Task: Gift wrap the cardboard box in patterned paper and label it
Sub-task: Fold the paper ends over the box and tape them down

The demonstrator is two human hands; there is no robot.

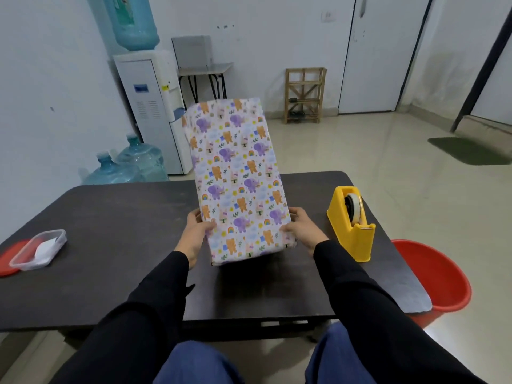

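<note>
Your knees in blue jeans [194, 364] sit closest to the camera, tucked up against the near edge of the table [110, 286].

Over by the left edge there's a clear plastic container [38, 249] with what look like white slips inside, resting on a red lid [8, 261]. My guess is those are the labels, but they're too small to read.

Moving in, your left hand [195, 234] grips the left side of the box [238, 176], thumb on the top face and fingers curled round the edge. The box looks fully covered in the animal-print paper and sits at the middle of the table, between your hands. Its long axis runs straight away from you, with the far end tipped up high and the near end low over the table. Can't tell if that end actually touches. Your right hand [300, 231] grips the right side the same way, so both hands are equally close to it.

The yellow tape dispenser [352, 225] stands near the right edge, just beside your right hand, so that hand has the shorter reach for tape. The container is well apart, on your left hand's side. A red bucket [437, 278] sits on the floor past the right corner.
</note>
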